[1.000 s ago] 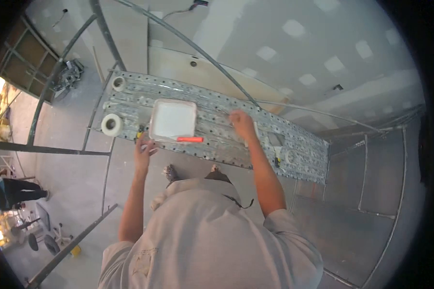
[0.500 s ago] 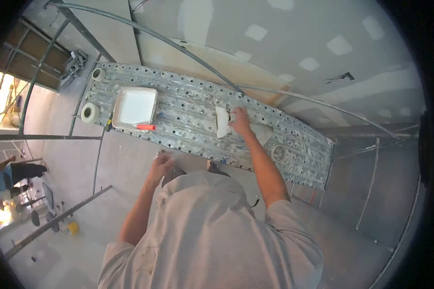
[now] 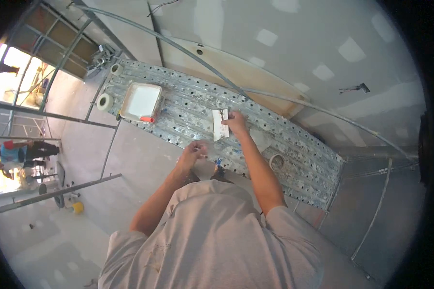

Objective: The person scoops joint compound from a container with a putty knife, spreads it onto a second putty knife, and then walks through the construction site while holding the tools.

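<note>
A flat white taping knife [image 3: 220, 124] is gripped by the right hand [image 3: 236, 123] just above the centre of the frame, the fingers closed on its right edge while the blade is held over the perforated metal scaffold plank [image 3: 193, 103]. The left hand [image 3: 192, 152] is seen just below and left of it, at the near edge of the plank, with the fingers curled narrowly around something small that cannot be made out. A white mud pan [image 3: 141, 101] is set on the plank toward the upper left, with an orange-handled tool [image 3: 146, 119] laid across its near rim. Two tape rolls [image 3: 104, 102] are found at the plank's left end, and another roll [image 3: 276, 162] lies right of centre. Patched drywall [image 3: 294, 43] fills the upper right. People [image 3: 21, 151] are visible at the far left.
</note>
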Motion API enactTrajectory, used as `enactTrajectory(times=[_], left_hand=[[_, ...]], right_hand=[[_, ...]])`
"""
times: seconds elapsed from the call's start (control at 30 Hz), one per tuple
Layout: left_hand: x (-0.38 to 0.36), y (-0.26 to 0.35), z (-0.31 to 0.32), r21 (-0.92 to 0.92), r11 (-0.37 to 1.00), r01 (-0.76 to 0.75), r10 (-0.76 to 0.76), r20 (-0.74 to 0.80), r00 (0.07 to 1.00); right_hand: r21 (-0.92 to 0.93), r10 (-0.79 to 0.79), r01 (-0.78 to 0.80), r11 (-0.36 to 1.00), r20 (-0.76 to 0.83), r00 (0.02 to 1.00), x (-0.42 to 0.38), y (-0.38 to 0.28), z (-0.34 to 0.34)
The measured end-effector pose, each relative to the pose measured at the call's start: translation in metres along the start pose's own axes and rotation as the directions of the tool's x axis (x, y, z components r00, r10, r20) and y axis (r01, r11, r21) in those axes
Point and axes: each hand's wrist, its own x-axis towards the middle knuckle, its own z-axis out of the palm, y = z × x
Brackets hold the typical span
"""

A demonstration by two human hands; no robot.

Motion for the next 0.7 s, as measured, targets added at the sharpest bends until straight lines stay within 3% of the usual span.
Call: enactTrajectory(times=[0.03, 0.07, 0.13, 0.17, 0.2, 0.23, 0.27, 0.37, 0.43, 0.5, 0.63, 0.7], left_hand=[[-0.002, 0.011, -0.003, -0.031, 0.999, -0.040, 0.038, -0.065, 0.997], [-0.004, 0.019, -0.008, -0.028, 0.998, -0.054, 0.051, -0.091, 0.994], [-0.014, 0.035, -0.011, -0.217, 0.951, -0.220, 0.161, -0.260, 0.952], [-0.022, 0.048, -0.010, -0.297, 0.910, -0.290, 0.179, -0.351, 0.919], [-0.030, 0.046, -0.012, -0.330, 0.882, -0.336, 0.203, -0.376, 0.904], [-0.037, 0.043, -0.022, -0.333, 0.849, -0.410, 0.247, -0.435, 0.866], [-0.038, 0.028, -0.038, -0.144, 0.892, -0.428, 0.321, -0.465, 0.825], [-0.053, 0.011, -0.043, -0.333, 0.836, -0.436, 0.217, -0.528, 0.821], [-0.072, 0.010, -0.050, -0.380, 0.817, -0.434, 0.168, -0.562, 0.810], [-0.097, 0.018, -0.054, -0.384, 0.814, -0.437, 0.175, -0.555, 0.813], [-0.122, 0.006, -0.051, -0.428, 0.789, -0.442, 0.165, -0.545, 0.822], [-0.124, -0.019, -0.041, -0.454, 0.789, -0.413, 0.116, -0.551, 0.826]], right_hand=[[-0.048, -0.020, 0.017, 0.999, -0.075, 0.997, -0.038, -0.053, 0.009], [-0.045, -0.036, 0.034, 0.998, -0.050, 0.998, -0.051, -0.076, 0.021], [-0.044, -0.290, 0.287, 0.957, -0.101, 0.952, -0.070, -0.110, 0.048], [-0.169, -0.577, 0.563, 0.809, -0.051, 0.815, -0.095, -0.145, 0.065], [-0.243, -0.810, 0.790, 0.563, 0.028, 0.586, -0.123, -0.187, 0.083], [-0.212, -0.886, 0.879, 0.427, 0.097, 0.454, -0.147, -0.218, 0.103], [-0.126, -0.944, 0.954, 0.273, 0.156, 0.291, -0.169, -0.244, 0.127], [0.000, -0.985, 1.000, -0.016, 0.171, -0.016, -0.219, -0.313, 0.172], [0.118, -0.982, 0.987, -0.107, 0.143, -0.123, -0.228, -0.334, 0.195], [0.061, -0.956, 0.970, -0.234, 0.166, -0.241, -0.226, -0.338, 0.201], [0.066, -0.956, 0.979, -0.193, 0.214, -0.202, -0.227, -0.341, 0.211], [-0.004, -0.941, 0.959, -0.283, 0.194, -0.277, -0.238, -0.353, 0.205]])
